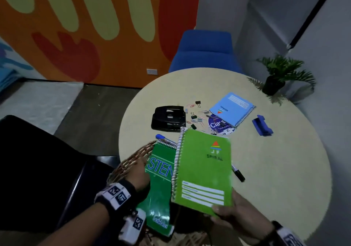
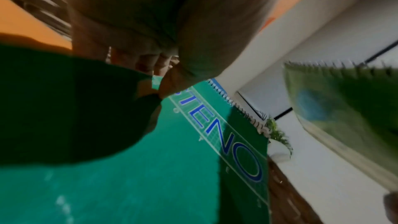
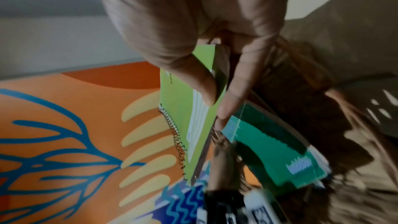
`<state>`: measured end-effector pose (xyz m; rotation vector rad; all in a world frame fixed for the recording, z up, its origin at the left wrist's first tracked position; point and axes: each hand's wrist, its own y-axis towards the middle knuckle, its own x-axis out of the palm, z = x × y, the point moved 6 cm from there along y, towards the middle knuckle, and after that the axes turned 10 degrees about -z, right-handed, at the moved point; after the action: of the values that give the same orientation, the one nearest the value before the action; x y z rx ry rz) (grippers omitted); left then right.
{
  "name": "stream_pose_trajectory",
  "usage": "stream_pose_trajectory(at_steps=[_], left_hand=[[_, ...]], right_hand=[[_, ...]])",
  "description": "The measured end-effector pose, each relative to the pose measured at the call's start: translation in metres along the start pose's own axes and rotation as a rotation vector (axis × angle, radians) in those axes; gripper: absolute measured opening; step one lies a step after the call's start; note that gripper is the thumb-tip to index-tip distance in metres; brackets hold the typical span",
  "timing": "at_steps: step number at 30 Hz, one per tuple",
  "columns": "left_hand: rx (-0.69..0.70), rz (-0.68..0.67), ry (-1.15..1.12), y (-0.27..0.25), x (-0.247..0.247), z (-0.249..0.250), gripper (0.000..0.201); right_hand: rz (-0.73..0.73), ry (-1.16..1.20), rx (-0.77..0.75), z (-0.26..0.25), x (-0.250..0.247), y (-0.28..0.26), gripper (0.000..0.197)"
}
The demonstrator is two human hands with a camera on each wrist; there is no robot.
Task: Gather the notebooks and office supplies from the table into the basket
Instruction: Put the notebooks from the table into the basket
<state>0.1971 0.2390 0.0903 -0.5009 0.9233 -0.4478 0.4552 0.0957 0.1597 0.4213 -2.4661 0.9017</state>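
Hands meet over a woven wicker basket (image 1: 131,160) at the near left edge of a round pale-yellow table (image 1: 266,169). The left hand (image 1: 139,171) grips the left edge of a dark green steno notebook (image 1: 161,179), thumb on the cover, holding it tilted over the basket's opening. The right hand (image 1: 230,214) pinches the bottom corner of a lime-green spiral notebook (image 1: 204,169), thumb on the front and fingers behind, holding it up just beside and partly over the steno notebook. A black marker (image 1: 237,172) lies on the table beside the lime notebook's right edge. Toward the middle of the table sit a black hole punch (image 1: 168,118), scattered paper clips and binder clips (image 1: 195,115), a light blue spiral notebook (image 1: 232,109) overlapping a round purple sticker (image 1: 216,125), and a blue plastic holder (image 1: 262,125) nearer the right edge. A blue pen (image 1: 161,137) lies by the basket's far rim. At the far right edge stands a small potted fern (image 1: 281,74), with a blue chair (image 1: 205,50) behind the table.
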Motion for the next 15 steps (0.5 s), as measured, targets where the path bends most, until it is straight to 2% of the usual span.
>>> stream_pose_trajectory(at_steps=[2, 5, 7, 9, 12, 14, 15], left_hand=[[0.025, 0.032, 0.074, 0.002, -0.001, -0.002, 0.063], [0.083, 0.076, 0.123, 0.0, -0.008, 0.005, 0.053], [0.173, 0.13, 0.16, -0.003, -0.018, 0.016, 0.057], [0.247, 0.168, 0.187, 0.004, -0.026, 0.014, 0.059], [0.183, 0.069, 0.293, 0.033, -0.027, -0.015, 0.058], [0.115, 0.004, 0.304, 0.039, -0.03, -0.021, 0.059], [0.087, -0.01, 0.291, 0.034, -0.034, -0.018, 0.056]], right_hand=[[0.009, -0.046, 0.081, 0.023, 0.009, 0.021, 0.07], [0.024, -0.052, 0.194, 0.049, 0.025, 0.047, 0.063], [-0.008, 0.029, 0.254, 0.051, 0.033, 0.055, 0.053], [-0.061, 0.0, 0.297, 0.052, 0.038, 0.062, 0.039], [-0.081, -0.087, 0.365, 0.056, 0.04, 0.067, 0.032], [-0.027, -0.229, 0.377, 0.052, 0.038, 0.071, 0.03], [0.006, -0.317, 0.374, 0.051, 0.034, 0.075, 0.036]])
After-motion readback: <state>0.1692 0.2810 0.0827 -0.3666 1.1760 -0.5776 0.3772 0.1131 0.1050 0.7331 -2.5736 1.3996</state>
